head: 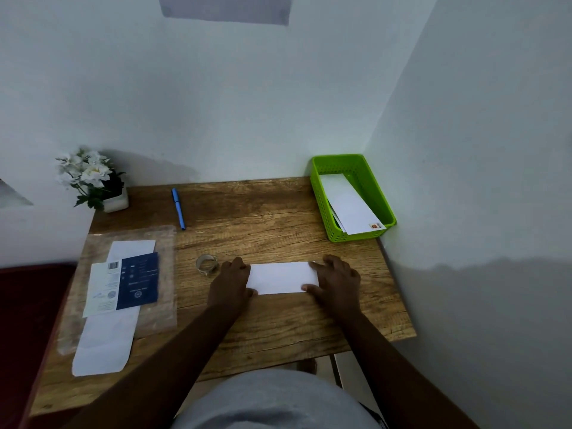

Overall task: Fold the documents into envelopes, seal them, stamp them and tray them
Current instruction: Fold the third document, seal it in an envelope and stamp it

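White and folded flat, the envelope (282,277) lies on the wooden tabletop (266,212) in front of the person, held at both short ends. The left hand (231,284) grips its left end with fingers curled over the edge, and the right hand (335,281) holds its right end between thumb and fingers. Just left of the left hand sits a roll of clear tape (206,264). At the far right corner a green tray (353,196) holds white envelopes (348,204), one bearing a stamp. More paper and a blue card (139,280) lie on a clear plastic sleeve (161,243) at the left, near a blue pen (178,208) and a potted white flower (93,178).
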